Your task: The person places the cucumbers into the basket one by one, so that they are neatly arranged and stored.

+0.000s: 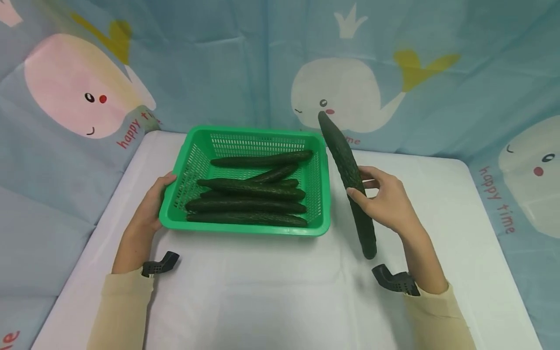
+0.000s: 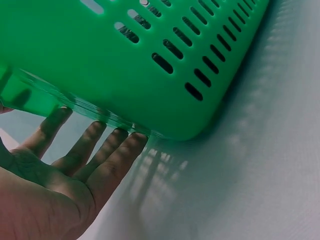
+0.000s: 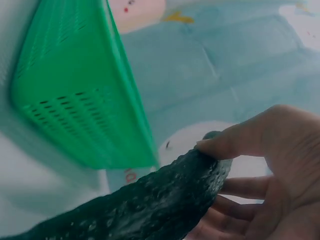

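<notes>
In the head view my right hand [image 1: 387, 201] holds a long dark green cucumber [image 1: 345, 158] between thumb and fingers, to the right of the green plastic basket [image 1: 325, 194]. The cucumber is tilted, its upper end leaning left toward the back cloth. The right wrist view shows the thumb on one side of its bumpy skin and fingers behind it. At the basket's left side rests my left hand [image 1: 150, 204]. In the left wrist view its fairly straight fingers [image 2: 112, 155] touch the basket's outer side. Several cucumbers [image 1: 249, 218] lie sideways in the basket, some crossing beneath others.
A white-covered table [image 1: 280, 291] lies under the basket. Behind and at both sides hangs a blue cloth [image 1: 240, 63] with printed whales. Each wrist carries a black camera mount, one on the left [image 1: 161, 264] and one on the right [image 1: 395, 281].
</notes>
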The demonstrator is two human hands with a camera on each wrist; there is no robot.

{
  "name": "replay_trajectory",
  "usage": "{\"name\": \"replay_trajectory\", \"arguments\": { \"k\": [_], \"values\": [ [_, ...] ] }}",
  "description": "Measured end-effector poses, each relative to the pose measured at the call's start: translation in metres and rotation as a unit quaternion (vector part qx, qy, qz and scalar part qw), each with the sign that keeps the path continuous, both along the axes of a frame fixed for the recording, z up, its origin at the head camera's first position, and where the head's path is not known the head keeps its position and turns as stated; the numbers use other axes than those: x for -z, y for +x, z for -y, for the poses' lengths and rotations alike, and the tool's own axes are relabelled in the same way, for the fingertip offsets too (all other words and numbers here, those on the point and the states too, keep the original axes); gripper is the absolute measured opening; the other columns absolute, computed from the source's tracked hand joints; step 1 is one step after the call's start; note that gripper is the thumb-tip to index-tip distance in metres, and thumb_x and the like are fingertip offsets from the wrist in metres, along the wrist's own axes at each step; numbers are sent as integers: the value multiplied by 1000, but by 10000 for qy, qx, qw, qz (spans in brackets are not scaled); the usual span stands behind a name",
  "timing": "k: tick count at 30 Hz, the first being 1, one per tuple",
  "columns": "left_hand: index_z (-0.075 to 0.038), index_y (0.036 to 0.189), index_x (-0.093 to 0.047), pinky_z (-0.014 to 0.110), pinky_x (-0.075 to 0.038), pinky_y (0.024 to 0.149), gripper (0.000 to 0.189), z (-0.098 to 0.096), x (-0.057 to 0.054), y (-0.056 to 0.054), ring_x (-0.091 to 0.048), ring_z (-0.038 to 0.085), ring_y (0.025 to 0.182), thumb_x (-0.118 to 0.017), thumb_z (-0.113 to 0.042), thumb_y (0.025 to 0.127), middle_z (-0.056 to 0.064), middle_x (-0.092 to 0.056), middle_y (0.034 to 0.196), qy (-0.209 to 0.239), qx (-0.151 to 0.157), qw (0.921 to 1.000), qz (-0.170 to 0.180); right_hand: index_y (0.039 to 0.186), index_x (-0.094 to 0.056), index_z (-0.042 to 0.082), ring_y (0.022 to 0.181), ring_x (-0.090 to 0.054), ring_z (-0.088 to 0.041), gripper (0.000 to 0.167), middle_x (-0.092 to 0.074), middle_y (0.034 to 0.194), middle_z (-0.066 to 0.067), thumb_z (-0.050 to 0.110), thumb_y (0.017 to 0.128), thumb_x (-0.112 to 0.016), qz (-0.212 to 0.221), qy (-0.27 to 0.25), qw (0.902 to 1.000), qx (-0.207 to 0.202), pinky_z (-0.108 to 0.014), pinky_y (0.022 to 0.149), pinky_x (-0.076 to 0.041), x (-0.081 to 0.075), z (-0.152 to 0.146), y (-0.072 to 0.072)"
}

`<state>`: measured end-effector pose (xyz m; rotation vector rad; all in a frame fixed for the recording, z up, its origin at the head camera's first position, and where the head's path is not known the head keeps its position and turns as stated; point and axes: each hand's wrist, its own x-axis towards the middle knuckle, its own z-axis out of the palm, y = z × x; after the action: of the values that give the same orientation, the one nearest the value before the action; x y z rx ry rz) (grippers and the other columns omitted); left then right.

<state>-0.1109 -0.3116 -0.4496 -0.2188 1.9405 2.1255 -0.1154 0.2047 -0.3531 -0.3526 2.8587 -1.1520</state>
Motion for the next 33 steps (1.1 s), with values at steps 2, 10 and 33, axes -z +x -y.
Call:
{"name": "replay_trajectory", "arguments": {
  "k": [2,10,33],
  "values": [
    [-19,170,-20,22,-59,88,72,0,-1,0,-59,8,114,-39,-53,110,-6,-54,132,-28,-18,10000,37,146,-61,9,116,-74,-41,50,-71,133,-17,23,100,-72,-52,-8,9999,-138,-50,81,-64,-8,5,-4],
    [-19,171,-17,21,-59,88,73,2,-5,1,-58,7,113,-40,-53,110,-7,-53,131,-6,-48,9999,109,150,-58,6,121,-72,-37,55,-66,144,-16,21,99,-74,-75,-34,9973,-728,-53,87,-65,-47,38,-18],
    [-17,171,-14,20,-59,88,75,4,-2,-2,-59,5,113,-39,-52,110,-8,-54,129,44,142,9998,123,149,-60,8,120,-72,-25,56,-68,143,-9,29,98,-72,289,1004,9779,-1808,-45,98,-59,-70,153,-61]
  ]
}}
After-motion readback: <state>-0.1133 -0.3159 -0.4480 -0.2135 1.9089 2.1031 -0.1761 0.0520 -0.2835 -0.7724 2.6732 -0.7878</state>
